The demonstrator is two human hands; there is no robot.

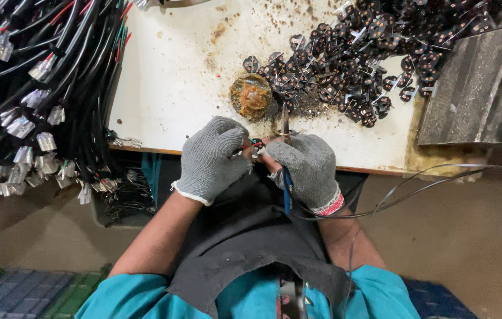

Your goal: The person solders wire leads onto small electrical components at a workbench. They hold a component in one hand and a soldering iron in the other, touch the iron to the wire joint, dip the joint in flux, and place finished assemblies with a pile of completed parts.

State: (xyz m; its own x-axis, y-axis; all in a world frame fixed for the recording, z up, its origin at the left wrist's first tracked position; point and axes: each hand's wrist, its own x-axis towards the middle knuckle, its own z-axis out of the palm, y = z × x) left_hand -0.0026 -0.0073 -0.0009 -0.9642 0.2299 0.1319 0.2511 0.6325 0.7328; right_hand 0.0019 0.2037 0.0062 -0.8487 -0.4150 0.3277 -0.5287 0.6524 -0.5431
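Observation:
Both my hands wear grey knit gloves and meet at the near edge of the white worktable (180,88). My left hand (212,159) pinches a small black plug part with coloured wires (256,143) between its fingertips. My right hand (307,168) grips a soldering iron (285,127), blue handle down toward me, metal tip pointing up at the table. The iron's tip sits right beside the small part. Just beyond my hands lies a round amber lump of flux (251,94).
A large heap of black plug parts with copper pins (363,53) covers the table's far right. Bundles of black cables with clear connector ends (32,100) hang at the left. A grey metal block (478,88) stands at the right. Thin wire (428,183) trails to the right.

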